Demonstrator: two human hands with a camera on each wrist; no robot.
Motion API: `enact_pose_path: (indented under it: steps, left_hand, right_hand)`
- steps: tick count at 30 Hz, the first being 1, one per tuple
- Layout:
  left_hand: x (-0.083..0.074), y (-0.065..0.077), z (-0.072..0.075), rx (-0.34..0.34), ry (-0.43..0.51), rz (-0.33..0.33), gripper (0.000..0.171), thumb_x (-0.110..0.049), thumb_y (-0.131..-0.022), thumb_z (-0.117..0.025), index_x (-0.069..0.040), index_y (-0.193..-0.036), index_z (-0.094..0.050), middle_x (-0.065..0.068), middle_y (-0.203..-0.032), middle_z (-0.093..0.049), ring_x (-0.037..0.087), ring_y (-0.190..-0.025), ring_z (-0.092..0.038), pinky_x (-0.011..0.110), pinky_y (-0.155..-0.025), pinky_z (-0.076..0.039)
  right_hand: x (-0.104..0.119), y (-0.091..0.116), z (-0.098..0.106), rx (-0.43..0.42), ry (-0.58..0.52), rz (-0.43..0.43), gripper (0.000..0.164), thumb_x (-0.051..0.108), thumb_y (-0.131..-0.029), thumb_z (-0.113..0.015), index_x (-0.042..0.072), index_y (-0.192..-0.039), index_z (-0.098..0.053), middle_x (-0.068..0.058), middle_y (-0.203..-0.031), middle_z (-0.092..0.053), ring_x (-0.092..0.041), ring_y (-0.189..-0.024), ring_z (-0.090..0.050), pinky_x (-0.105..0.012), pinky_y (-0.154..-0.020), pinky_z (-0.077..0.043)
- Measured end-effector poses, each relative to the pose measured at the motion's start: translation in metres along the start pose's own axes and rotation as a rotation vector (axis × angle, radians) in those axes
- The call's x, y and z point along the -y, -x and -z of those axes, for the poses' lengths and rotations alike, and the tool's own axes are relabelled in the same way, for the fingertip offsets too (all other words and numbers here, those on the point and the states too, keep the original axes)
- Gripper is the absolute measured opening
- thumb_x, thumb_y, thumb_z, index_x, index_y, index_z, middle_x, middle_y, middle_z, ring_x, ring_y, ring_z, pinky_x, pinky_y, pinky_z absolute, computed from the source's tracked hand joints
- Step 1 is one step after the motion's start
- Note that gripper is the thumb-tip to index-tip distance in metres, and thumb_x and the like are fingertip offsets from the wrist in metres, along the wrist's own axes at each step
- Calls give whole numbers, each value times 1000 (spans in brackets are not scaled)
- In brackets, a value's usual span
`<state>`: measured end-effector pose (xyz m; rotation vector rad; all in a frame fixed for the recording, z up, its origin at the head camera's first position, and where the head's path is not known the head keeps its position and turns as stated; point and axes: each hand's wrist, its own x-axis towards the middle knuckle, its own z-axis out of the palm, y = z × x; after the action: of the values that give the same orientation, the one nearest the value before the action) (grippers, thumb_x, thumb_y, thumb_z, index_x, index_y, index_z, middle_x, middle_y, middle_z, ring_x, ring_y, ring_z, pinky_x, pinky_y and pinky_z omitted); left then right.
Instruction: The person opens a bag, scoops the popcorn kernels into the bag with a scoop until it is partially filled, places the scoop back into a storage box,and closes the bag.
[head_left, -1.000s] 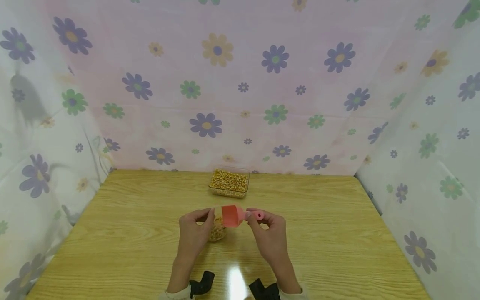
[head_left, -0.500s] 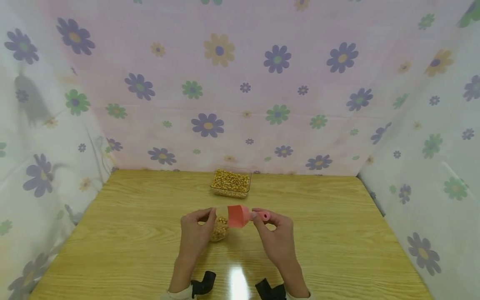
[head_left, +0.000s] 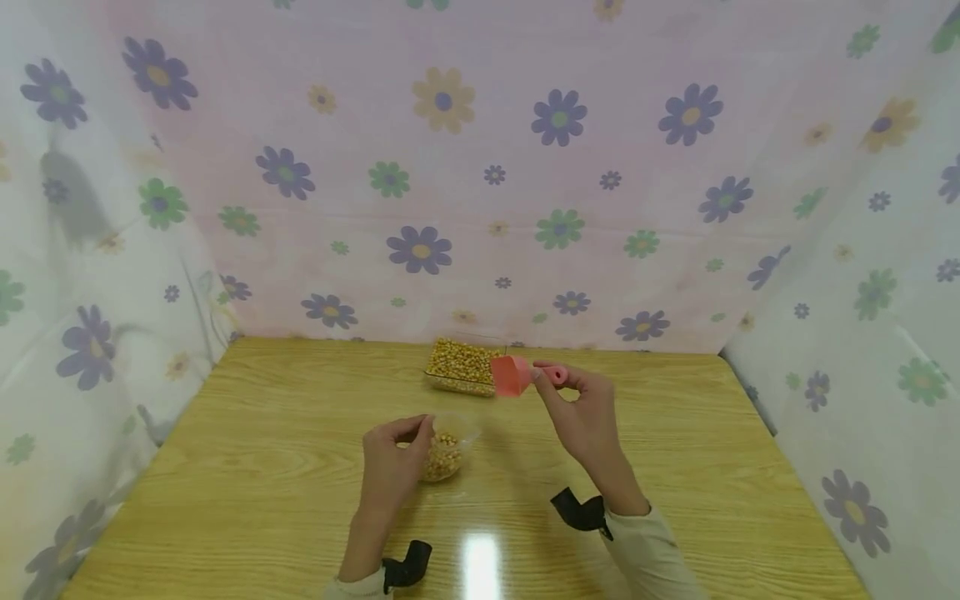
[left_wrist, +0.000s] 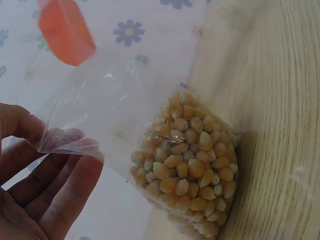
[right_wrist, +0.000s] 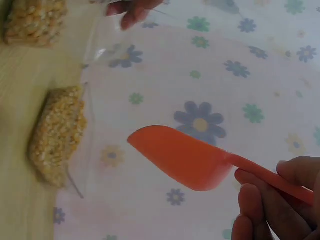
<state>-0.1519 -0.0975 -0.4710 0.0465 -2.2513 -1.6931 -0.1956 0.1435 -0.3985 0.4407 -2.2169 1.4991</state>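
My left hand [head_left: 393,462] pinches the upper edge of a clear plastic bag [left_wrist: 107,95]. Corn kernels [left_wrist: 190,170] fill the lower part of the bag, which stands on the table. In my right hand [head_left: 588,417] is a pink-orange scoop [right_wrist: 182,157], gripped by its handle between thumb and fingers. No kernels show in the part of its bowl that I can see. In the head view the scoop hangs at the right front of a clear container of corn kernels [head_left: 457,364] and overlaps its corner.
The wooden table [head_left: 300,417] runs back to a flowered cloth [head_left: 480,167] that rises behind it and on both sides. Black wrist mounts sit on the left wrist [head_left: 407,565] and the right wrist [head_left: 581,508].
My right hand has carried the scoop away from the bag's mouth, rightward and back toward the container. My left hand stays at the bag, whose open top now shows.
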Motion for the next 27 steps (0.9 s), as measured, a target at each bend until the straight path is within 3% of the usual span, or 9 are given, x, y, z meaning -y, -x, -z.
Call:
enact_pose_path:
  steps: [5, 8, 12, 15, 18, 22, 25, 27]
  left_hand:
    - [0, -2, 3, 29, 48, 44, 22, -13, -98, -69, 5, -107, -77, 18, -84, -74, 27, -73, -70, 25, -55, -56]
    - [1, -5, 5, 39, 63, 69, 21, -10, -99, -68, 7, -108, -76, 20, -86, -74, 25, -71, -70, 29, -57, -59]
    - [2, -11, 8, 36, 100, 110, 20, -8, -99, -67, 8, -105, -77, 22, -85, -73, 23, -69, -70, 31, -59, -60]
    - [4, -14, 10, 33, 116, 127, 20, -7, -99, -66, 9, -103, -76, 25, -86, -72, 24, -69, -70, 30, -58, -60]
    - [5, -16, 11, 31, 113, 131, 20, -6, -99, -67, 10, -104, -76, 28, -88, -71, 26, -69, -71, 31, -58, -60]
    - [6, -16, 12, 29, 119, 141, 19, -5, -98, -67, 11, -105, -75, 29, -88, -71, 26, -69, -71, 32, -58, -60]
    - [6, -16, 12, 34, 140, 147, 19, -5, -98, -67, 11, -104, -75, 29, -88, -71, 24, -69, -71, 30, -58, -60]
    - [5, -15, 12, 34, 150, 143, 19, -5, -98, -67, 11, -103, -76, 30, -87, -71, 23, -68, -71, 30, -58, -60]
  right_hand:
    - [-37, -15, -14, -19, -53, -90, 16, 9, -96, -71, -2, -90, -79, -19, -86, -76, -11, -69, -63, -23, -53, -37]
    - [-59, -23, -25, -44, -93, -161, 20, 11, -97, -70, -5, -88, -78, -21, -86, -76, -5, -63, -61, -21, -51, -38]
    - [-79, -32, -39, -40, -127, -227, 23, 9, -99, -66, -10, -90, -75, -27, -84, -73, -2, -49, -48, -22, -47, -33]
    - [-94, -36, -52, -23, -138, -252, 22, 6, -99, -65, -11, -90, -75, -28, -85, -73, -5, -53, -55, -24, -49, -41]
    - [-107, -38, -67, 6, -160, -278, 21, 7, -99, -66, -10, -90, -75, -30, -89, -73, -14, -64, -66, -24, -50, -42]
    - [-108, -38, -82, 56, -197, -368, 23, 10, -99, -66, -8, -90, -77, -29, -85, -72, -13, -49, -51, -24, -44, -28]
    - [-105, -39, -90, 67, -235, -447, 23, 11, -99, -66, -7, -92, -78, -28, -84, -72, -8, -46, -38, -24, -45, -29]
    - [-102, -41, -95, 63, -254, -484, 23, 11, -99, -66, -8, -92, -77, -28, -85, -72, -9, -48, -38, -24, -48, -33]
